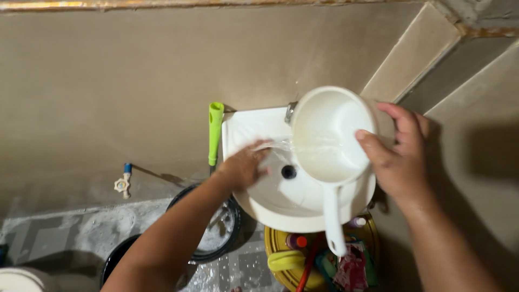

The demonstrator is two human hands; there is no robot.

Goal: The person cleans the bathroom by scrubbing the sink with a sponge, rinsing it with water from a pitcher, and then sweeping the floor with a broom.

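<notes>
My right hand grips the rim of a white plastic dipper with a long handle, tilted over a white wall sink. Water pours from the dipper's lip to the left onto my left hand, which rests with curled fingers inside the basin beside the dark drain hole. A metal tap sits at the back of the sink, partly hidden behind the dipper.
A green handle leans on the wall left of the sink. Below stand a black bucket with foamy water and a yellow basin holding bottles and packets. A small wall valve sticks out at left.
</notes>
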